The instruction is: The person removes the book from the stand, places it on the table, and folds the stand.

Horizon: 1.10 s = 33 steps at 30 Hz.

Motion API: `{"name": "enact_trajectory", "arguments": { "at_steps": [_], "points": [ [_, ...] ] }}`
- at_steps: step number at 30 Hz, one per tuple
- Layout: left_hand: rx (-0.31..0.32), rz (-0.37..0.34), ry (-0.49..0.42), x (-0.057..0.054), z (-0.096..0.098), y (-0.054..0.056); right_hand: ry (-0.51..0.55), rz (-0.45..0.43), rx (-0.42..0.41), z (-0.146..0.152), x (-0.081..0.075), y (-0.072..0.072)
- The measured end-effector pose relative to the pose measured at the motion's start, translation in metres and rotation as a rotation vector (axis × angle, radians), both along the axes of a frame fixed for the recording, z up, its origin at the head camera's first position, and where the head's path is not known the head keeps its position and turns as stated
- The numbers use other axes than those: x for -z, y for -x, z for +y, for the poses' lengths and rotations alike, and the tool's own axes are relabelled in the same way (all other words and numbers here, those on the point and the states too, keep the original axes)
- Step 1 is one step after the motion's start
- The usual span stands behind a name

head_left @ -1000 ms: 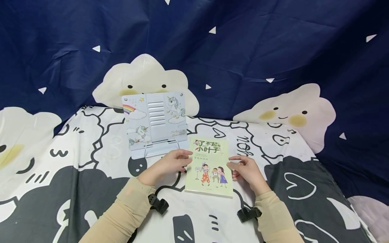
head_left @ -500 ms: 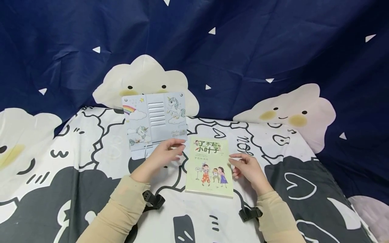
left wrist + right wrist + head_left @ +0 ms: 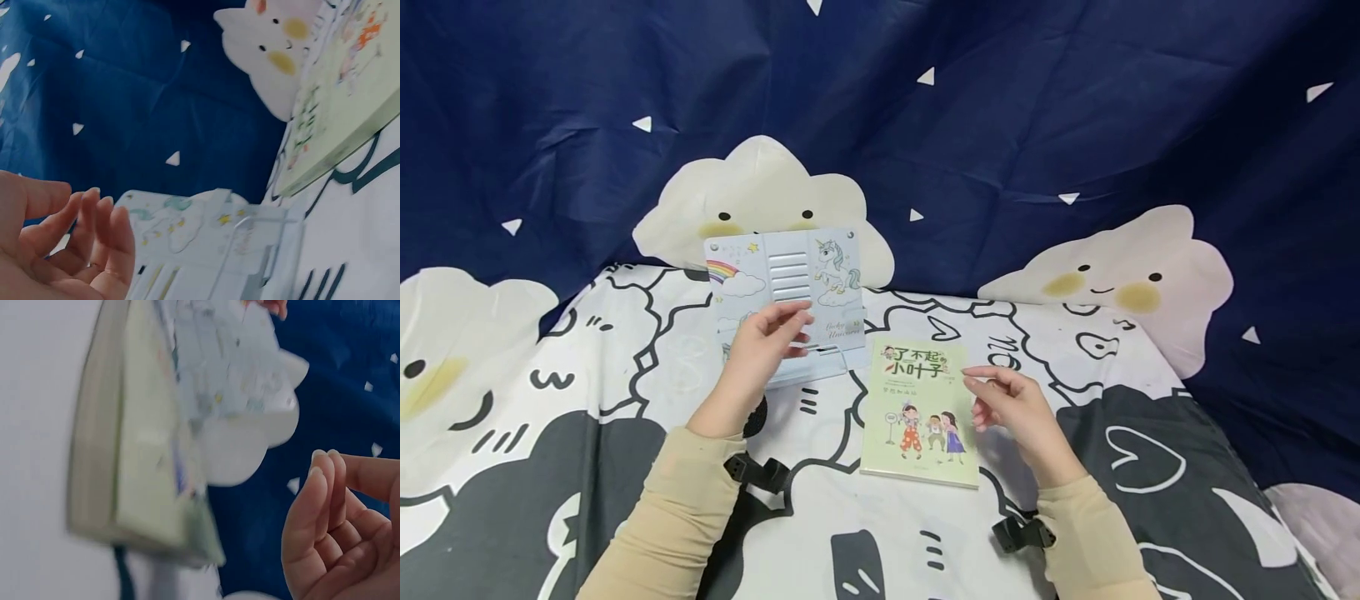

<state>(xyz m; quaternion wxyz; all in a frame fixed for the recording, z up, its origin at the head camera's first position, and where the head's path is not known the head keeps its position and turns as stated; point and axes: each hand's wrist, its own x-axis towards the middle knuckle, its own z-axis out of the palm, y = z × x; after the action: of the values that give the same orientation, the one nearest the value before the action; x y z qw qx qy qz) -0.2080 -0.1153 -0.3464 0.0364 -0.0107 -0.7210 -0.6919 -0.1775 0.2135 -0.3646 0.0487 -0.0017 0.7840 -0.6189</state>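
A pale green book (image 3: 917, 417) with drawn figures on its cover lies flat on the patterned cloth. Behind it to the left stands a light blue unicorn book stand (image 3: 835, 287), tilted back, with a wire holder along its lower part. My left hand (image 3: 767, 346) hovers in front of the stand and covers part of it; in the left wrist view its loosely bent fingers (image 3: 112, 250) hold nothing. Beside the book's right edge is my right hand (image 3: 1015, 408). The right wrist view shows its fingertips close to the thumb, apart from the book, with nothing between them.
A black-and-white cartoon cloth (image 3: 805, 533) covers the surface underneath. At the back hangs a dark blue curtain (image 3: 1000, 125) printed with clouds and small white triangles. A black camera strap is worn on each wrist.
My left hand has let go of the book's left edge and moved up and left to the stand. The right hand has drawn slightly away from the book, which stays in place.
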Motion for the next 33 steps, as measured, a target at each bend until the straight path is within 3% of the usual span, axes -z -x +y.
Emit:
{"name": "enact_trajectory", "arguments": {
  "at_steps": [8, 13, 17, 20, 26, 33],
  "points": [
    [-0.261, 0.021, -0.093, -0.007, -0.015, 0.002, 0.138, 0.103, -0.002, -0.028, -0.027, -0.006],
    [-0.41, -0.011, -0.12, -0.011, -0.017, 0.002, 0.335, 0.167, -0.02, -0.05, -0.036, 0.005],
    [-0.497, -0.056, -0.145, -0.013, -0.018, 0.001, 0.48, 0.151, -0.059, -0.069, -0.037, 0.017],
    [-0.504, -0.083, -0.15, -0.013, -0.018, 0.001, 0.548, 0.113, -0.082, -0.082, -0.034, 0.028],
    [-0.447, -0.126, -0.129, -0.011, -0.014, 0.002, 0.634, 0.046, -0.079, -0.102, -0.018, 0.053],
    [-0.376, -0.191, -0.068, -0.004, -0.004, 0.001, 0.648, -0.049, -0.119, -0.12, 0.003, 0.076]
  ]
}}
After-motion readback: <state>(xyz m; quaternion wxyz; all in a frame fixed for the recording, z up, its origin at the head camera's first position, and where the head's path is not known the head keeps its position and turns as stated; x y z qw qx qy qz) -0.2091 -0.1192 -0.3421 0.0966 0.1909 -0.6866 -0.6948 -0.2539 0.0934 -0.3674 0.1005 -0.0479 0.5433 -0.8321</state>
